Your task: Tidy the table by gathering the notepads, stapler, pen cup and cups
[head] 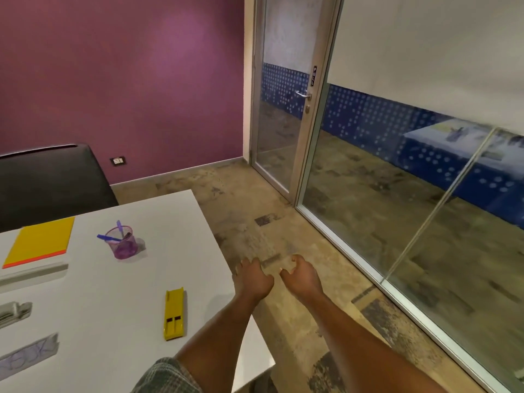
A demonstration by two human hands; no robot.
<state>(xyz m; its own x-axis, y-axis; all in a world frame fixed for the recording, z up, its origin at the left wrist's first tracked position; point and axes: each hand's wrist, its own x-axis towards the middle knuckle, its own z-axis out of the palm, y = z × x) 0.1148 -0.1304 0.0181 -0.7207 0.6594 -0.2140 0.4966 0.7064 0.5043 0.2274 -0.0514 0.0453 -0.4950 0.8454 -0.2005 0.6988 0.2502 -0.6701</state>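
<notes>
On the white table (113,293) a yellow notepad (41,241) lies at the far left on top of a white pad. A purple mesh pen cup (124,243) with blue pens stands near the table's middle. A yellow stapler (173,314) lies flat close to the right edge. My left hand (252,277) hovers over the table's right edge, fingers loosely curled, holding nothing. My right hand (302,277) hangs beside it over the floor, fingers curled and apart, also holding nothing. No drinking cups are in view.
A grey object (14,313) and a patterned flat item (29,354) lie at the table's left edge. A black chair (51,182) stands behind the table. A glass door (283,109) and glass wall (425,222) are on the right, beyond patterned floor.
</notes>
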